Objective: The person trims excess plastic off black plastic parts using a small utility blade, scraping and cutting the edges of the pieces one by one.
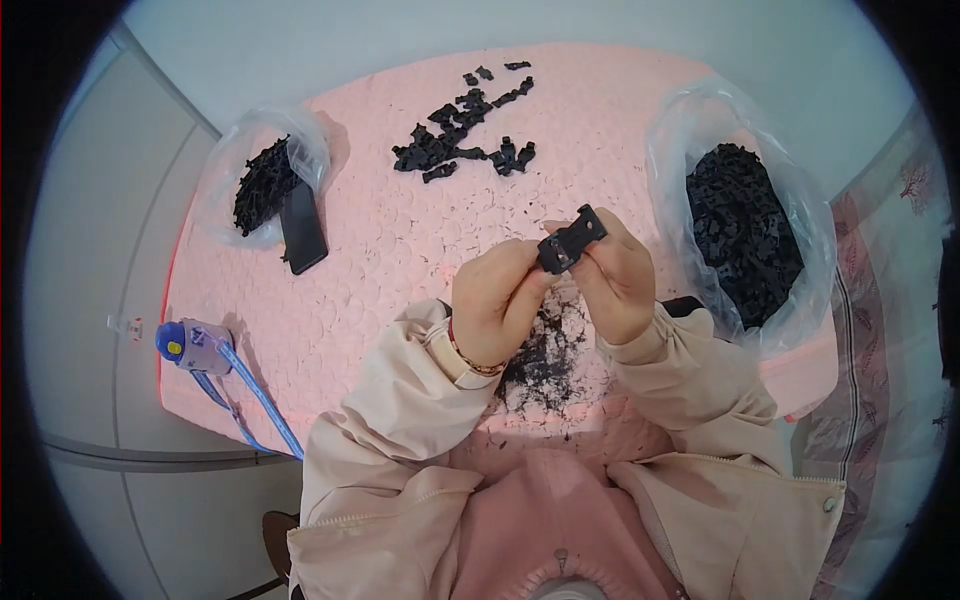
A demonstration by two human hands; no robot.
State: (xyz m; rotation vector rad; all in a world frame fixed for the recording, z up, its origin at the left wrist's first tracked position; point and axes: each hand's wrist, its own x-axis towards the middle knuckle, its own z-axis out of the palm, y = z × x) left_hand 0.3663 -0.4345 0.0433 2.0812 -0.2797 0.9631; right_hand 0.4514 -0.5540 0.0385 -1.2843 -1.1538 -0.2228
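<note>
A black plastic buckle (572, 241) is held up in front of me, over the middle of the pink quilted cover. My left hand (493, 300) pinches its left end between thumb and fingers. On the other side, my right hand (619, 275) grips the right end, thumb beneath. The fingertips hide parts of both ends. Below my hands, small black scraps (543, 362) are scattered on the cover. Farther off lies a loose pile of similar black buckles (428, 150).
At right stands a clear plastic bag (667, 150) full of black plastic pieces (745, 235). A smaller bag (313, 140) at left holds thin black parts (260, 190), with a dark phone (304, 230) against it. A strapped bottle (205, 348) sits near the left edge.
</note>
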